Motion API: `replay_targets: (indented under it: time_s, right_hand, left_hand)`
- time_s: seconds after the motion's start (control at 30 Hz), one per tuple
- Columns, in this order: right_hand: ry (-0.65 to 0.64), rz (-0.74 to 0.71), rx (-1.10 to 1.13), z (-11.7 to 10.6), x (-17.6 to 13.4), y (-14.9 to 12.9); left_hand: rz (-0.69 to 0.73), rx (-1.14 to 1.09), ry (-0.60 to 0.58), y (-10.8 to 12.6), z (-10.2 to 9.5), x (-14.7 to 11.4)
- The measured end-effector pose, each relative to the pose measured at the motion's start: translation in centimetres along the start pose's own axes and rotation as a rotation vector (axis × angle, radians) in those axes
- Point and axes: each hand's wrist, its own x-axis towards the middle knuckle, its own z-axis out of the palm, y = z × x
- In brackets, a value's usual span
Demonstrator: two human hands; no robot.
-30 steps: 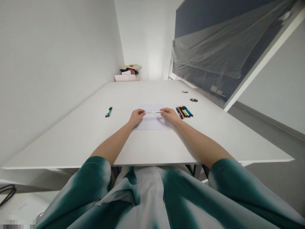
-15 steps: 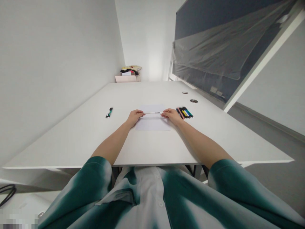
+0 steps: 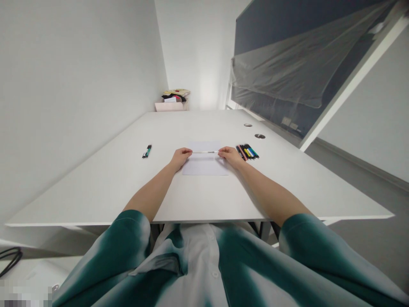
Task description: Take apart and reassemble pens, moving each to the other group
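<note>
My left hand (image 3: 181, 157) and my right hand (image 3: 230, 156) pinch the two ends of a slim white pen (image 3: 204, 152) with dark print near its right part. It is level from side to side, over a sheet of white paper (image 3: 205, 167) on the table. The fingertips cover both ends of the pen, so its tip is hidden. Just right of my right hand lies a row of several coloured markers (image 3: 248, 152), side by side. Farther left, away from my left hand, a small group of green and black pens (image 3: 147, 152) rests on the table.
A long white table (image 3: 204, 200) spans the view, its front edge close to my body. Two round cable holes (image 3: 260, 136) are at its right side. A pale box (image 3: 168, 105) with cloth stands at the far end. A dark, plastic-covered panel (image 3: 277, 64) leans in from the right.
My fingers have spread slightly apart along the pen, with the right fingertips shifted a little right and more of the pen showing. The markers and paper have stayed in place.
</note>
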Motion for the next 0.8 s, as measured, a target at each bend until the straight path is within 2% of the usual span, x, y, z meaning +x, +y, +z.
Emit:
replay_targets:
  time_s: [0.8]
  right_hand:
    - [0.009,0.002,-0.01,0.06,0.04,-0.07]
  left_hand:
    - [-0.022,-0.09,0.007,0.42,0.08,-0.13]
